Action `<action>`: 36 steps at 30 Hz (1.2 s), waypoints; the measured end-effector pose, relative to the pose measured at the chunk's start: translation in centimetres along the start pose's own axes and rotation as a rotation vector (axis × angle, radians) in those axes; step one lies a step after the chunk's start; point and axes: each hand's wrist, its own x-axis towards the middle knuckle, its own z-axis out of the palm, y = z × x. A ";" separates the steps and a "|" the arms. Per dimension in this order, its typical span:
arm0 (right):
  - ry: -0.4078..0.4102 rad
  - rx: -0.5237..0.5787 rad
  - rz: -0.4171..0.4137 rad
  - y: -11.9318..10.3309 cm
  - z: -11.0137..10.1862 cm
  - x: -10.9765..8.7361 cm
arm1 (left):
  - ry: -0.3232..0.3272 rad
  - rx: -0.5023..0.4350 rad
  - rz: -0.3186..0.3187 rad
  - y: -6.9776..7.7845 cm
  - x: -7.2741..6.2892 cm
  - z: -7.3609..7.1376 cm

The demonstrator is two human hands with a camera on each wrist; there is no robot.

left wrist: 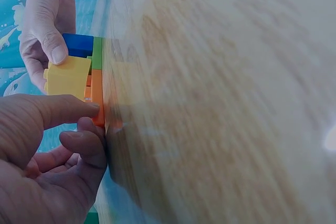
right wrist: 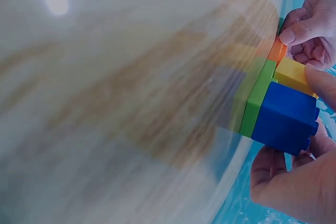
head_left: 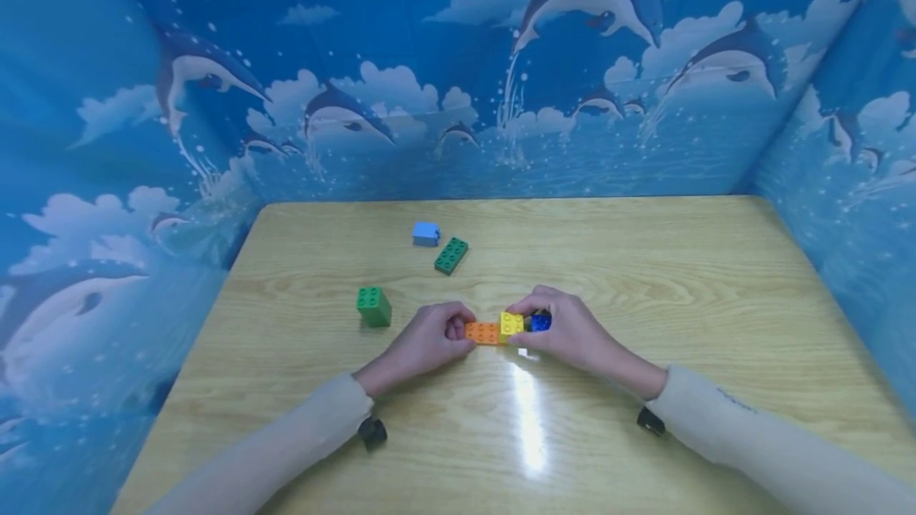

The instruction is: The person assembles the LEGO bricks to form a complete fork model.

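On the table, an orange building brick (head_left: 483, 333) lies flat with its studs up, and my left hand (head_left: 435, 332) pinches its left end between thumb and fingers. My right hand (head_left: 571, 331) grips a yellow brick (head_left: 511, 326) over the orange brick's right end. In the left wrist view the yellow brick (left wrist: 68, 76) leans slightly, with orange studs showing beneath it. Just right of it, a dark blue brick (right wrist: 286, 116) sits on a flat light green brick (right wrist: 257, 100), which lies end to end with the orange one. The right palm partly hides the blue brick in the head view.
A tall green brick (head_left: 374, 307) stands left of my left hand. Farther back lie a dark green flat brick (head_left: 452, 256) and a light blue brick (head_left: 425, 234). A dolphin-print backdrop (head_left: 429, 141) rises behind the wooden table (head_left: 680, 276) and along its sides.
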 end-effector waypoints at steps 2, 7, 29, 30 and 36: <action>0.005 0.005 0.000 0.0 0.1 0.0 | -0.002 -0.004 -0.011 0.1 0.0 0.0; 0.009 0.015 0.011 0.0 0.3 0.1 | 0.004 -0.004 -0.020 0.0 0.0 0.0; -0.009 0.000 0.018 -0.2 0.2 0.3 | 0.027 -0.027 0.008 0.1 -0.1 0.2; -0.009 -0.003 0.015 -0.2 0.2 0.3 | 0.027 -0.032 0.009 0.0 -0.1 0.2; -0.014 0.004 -0.001 -0.1 0.2 0.0 | 0.022 -0.059 0.012 -0.4 -0.3 0.2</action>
